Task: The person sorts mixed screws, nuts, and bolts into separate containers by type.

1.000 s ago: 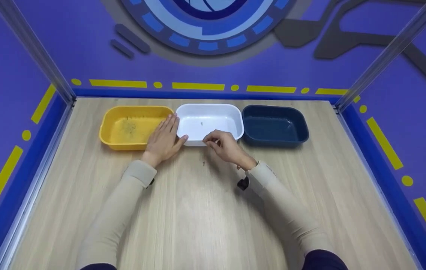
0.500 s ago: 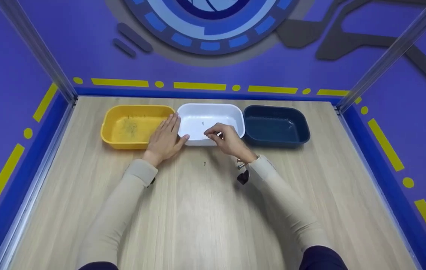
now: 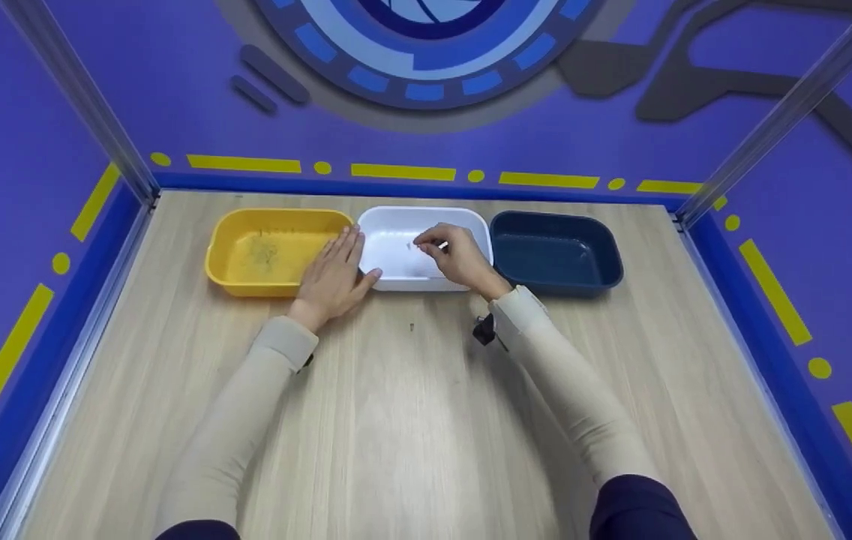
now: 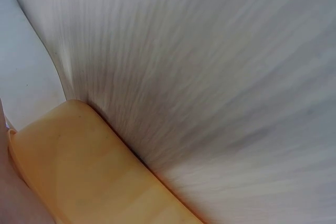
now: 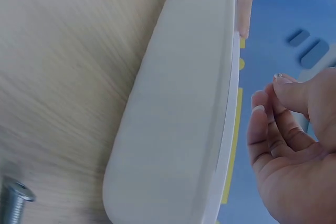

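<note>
My left hand (image 3: 334,279) lies flat with straight fingers across the neighbouring rims of the yellow bin (image 3: 268,291) and the white bin (image 3: 426,286). Over the inside of the white bin, my right hand (image 3: 462,259) pinches a tiny shiny piece (image 5: 279,75) between thumb and fingertips; its kind is too small to tell. Another small grey piece (image 3: 409,246) lies on the white bin's floor. On the table in front of that bin is a small screw-like piece (image 3: 412,327). Many small dark bits (image 3: 265,253) are scattered in the yellow bin.
A dark blue bin (image 3: 557,288) stands right of the white one, the three in a row at the back of the wooden table (image 3: 388,435). Purple-blue panels (image 3: 426,139) enclose the back and sides. A metal bolt (image 5: 16,200) shows close to the right wrist camera.
My right hand has moved away from me, from the white bin's front rim to over its inside, still pinching. The left hand stays on the rims.
</note>
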`<state>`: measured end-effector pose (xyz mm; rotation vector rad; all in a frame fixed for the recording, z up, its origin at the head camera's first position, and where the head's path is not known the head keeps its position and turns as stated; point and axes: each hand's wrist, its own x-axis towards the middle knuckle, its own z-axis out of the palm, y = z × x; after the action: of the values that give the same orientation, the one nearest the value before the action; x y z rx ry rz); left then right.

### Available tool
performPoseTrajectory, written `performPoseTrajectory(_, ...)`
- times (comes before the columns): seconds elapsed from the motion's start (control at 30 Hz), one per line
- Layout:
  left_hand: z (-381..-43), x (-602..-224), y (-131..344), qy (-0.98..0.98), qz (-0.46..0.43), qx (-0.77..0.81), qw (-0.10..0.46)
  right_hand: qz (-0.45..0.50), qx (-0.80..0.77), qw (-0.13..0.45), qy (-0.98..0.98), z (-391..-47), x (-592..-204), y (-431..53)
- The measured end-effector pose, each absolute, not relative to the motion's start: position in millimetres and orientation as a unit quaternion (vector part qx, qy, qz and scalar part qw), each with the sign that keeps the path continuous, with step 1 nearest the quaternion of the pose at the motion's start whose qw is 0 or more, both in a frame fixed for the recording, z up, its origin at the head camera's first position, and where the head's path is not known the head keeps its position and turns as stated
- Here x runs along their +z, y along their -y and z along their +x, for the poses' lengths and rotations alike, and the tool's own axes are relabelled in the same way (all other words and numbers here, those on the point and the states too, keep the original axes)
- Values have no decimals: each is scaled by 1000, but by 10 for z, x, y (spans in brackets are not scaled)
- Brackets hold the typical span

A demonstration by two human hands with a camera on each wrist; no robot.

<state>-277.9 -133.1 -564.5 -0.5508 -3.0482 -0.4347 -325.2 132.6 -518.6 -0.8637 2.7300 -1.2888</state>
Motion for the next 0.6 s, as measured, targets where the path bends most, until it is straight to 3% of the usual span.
performPoseTrajectory(0.6, -2767, -5633, 1322, 974, -176, -141, 8, -224, -394, -6, -891, -3592, -5079, -1251)
